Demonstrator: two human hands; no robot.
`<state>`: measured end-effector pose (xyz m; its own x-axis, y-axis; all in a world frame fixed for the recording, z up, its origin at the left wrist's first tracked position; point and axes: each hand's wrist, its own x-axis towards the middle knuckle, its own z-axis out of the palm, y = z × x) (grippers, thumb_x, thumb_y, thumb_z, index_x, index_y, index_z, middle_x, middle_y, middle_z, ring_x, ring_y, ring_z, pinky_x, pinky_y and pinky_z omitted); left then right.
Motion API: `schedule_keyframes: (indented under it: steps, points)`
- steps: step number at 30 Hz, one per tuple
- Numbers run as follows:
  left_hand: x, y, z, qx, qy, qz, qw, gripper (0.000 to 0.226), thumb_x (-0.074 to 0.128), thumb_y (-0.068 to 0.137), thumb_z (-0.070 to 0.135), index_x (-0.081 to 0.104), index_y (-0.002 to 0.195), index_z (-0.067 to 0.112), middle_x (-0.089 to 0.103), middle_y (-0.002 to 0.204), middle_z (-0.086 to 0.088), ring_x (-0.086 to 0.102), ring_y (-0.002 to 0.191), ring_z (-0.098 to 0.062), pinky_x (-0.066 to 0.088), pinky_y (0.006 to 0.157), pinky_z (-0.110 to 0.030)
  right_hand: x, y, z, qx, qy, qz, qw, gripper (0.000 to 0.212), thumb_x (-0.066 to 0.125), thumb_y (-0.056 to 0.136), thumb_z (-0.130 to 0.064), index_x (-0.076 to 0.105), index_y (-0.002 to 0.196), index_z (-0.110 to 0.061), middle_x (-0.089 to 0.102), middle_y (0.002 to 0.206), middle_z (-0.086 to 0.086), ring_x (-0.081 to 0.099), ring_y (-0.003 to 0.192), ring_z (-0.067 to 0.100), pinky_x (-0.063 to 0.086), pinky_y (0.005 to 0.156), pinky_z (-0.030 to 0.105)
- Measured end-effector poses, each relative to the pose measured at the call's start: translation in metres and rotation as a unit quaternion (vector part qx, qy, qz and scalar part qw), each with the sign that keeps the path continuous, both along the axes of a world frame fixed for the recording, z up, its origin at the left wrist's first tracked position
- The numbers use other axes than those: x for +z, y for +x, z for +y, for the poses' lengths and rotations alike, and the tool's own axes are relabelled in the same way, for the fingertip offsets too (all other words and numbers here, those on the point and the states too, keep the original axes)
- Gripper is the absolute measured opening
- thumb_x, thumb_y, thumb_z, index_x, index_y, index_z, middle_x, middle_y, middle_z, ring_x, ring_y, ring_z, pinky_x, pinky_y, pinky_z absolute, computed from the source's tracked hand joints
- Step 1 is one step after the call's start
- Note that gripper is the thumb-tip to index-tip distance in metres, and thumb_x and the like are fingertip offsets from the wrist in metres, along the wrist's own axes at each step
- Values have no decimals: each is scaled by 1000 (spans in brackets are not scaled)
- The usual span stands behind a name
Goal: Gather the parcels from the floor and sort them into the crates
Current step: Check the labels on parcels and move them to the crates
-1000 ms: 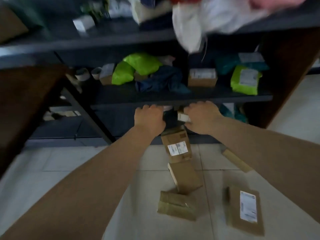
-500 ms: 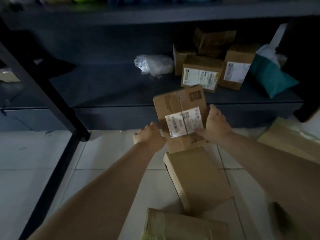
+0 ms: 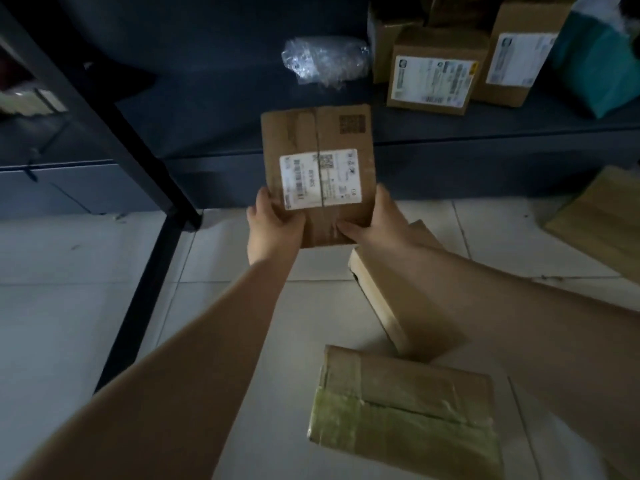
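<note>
In the head view, a flat cardboard parcel [image 3: 318,174] is being held up in front of a dark shelf unit [image 3: 485,133], clear of the tiled floor [image 3: 69,289]. It is being gripped at its lower corners by both hands: the left hand [image 3: 272,228] is wrapped round the lower left corner with the thumb laid on the front face, and the right hand [image 3: 375,225] is clamped on the lower right corner, thumb pressed on the tape near the bottom edge. The hands are being kept apart by the width of the parcel.

The parcel is being held nearly upright with its long axis running top to bottom, tilted slightly, the top edge pointing away toward the shelf. Its white label [image 3: 320,178] is being shown toward the camera, turned sideways so that the print runs up the face.

The job is judged to be at an early stage. One parcel is being lifted, while at least three more are being left on the floor: a plain brown box [image 3: 398,299] just below the right wrist, a box with yellowish tape [image 3: 405,407] nearer the camera, and a flat brown packet [image 3: 602,220] at the right edge. No crates are being shown here, so where the held parcel is to be sorted cannot be told
</note>
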<state>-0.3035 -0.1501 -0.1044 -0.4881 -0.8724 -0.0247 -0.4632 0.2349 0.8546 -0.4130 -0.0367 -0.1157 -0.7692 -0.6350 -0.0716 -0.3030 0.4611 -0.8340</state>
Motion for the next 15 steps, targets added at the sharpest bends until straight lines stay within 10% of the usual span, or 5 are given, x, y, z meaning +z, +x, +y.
schedule_keyframes:
  steps: [8,12,15]
  points:
    - [-26,69,-5,70,32,-52,996,46,54,80,40,45,125,31,56,116,-4,59,99,-23,52,86,-48,-19,54,-14,74,46,-14,996,68,74,75,-36,39,131,-17,55,123,4,57,109,21,50,86,34]
    - [-36,78,0,-31,59,-263,962,50,55,82,29,45,130,22,53,121,-12,57,104,-33,49,91,-47,-30,67,1,160,132,-116,971,54,66,85,-22,40,131,-11,52,129,10,51,118,27,43,96,35]
    - [-36,71,18,-51,28,-353,934,57,61,78,30,43,132,23,44,128,-12,46,116,-34,39,99,-44,-26,66,14,147,202,-18,968,42,59,88,-23,44,126,-15,56,124,8,56,108,27,48,89,42]
